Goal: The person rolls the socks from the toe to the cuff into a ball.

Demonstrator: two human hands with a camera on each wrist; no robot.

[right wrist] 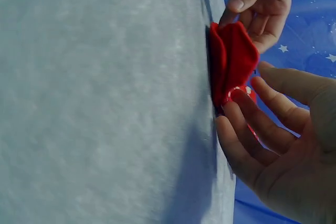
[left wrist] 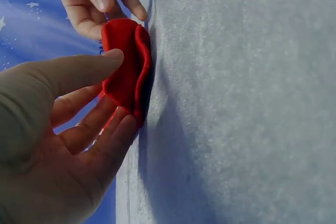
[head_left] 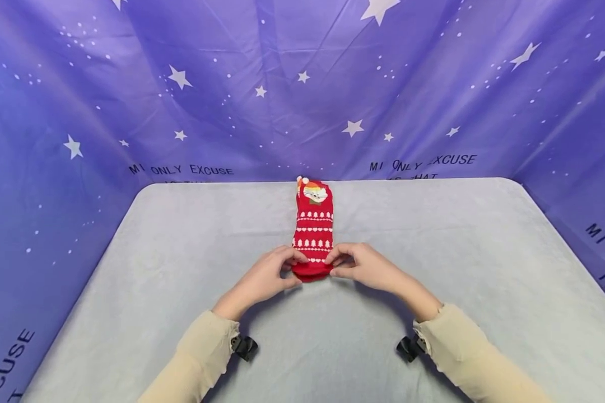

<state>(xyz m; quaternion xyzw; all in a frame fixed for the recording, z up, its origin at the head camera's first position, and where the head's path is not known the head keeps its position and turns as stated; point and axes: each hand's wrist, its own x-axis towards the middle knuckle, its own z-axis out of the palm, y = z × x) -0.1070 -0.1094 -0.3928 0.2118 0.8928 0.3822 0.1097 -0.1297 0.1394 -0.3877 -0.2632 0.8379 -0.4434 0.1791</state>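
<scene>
A red Christmas sock [head_left: 313, 235] lay lengthwise on the grey-covered desk [head_left: 146, 280], at the middle of its far side, with the far end at the rear edge and the plain rounded end nearest the person. Two fabric layers were visible at the near end; whether these were one sock or two could not be told. Rows of white trees and hearts crossed the fabric, and a white cat face in an orange hat showed near the far end. The left grip [head_left: 269, 274], a bare hand, was loosely spread, thumb parted from fingers, with fingertips touching the sock's left edge by the near end. The right grip [head_left: 368, 267], also bare, was loosely bent at the opposite edge, thumb and fingers likewise parted; neither was closed around the fabric. Both beige sleeves [head_left: 196, 352] reached the wrists, each with a black wrist device [head_left: 245, 348] beneath. A purple-blue backdrop [head_left: 262, 123] with white stars and dark lettering hung behind.
</scene>
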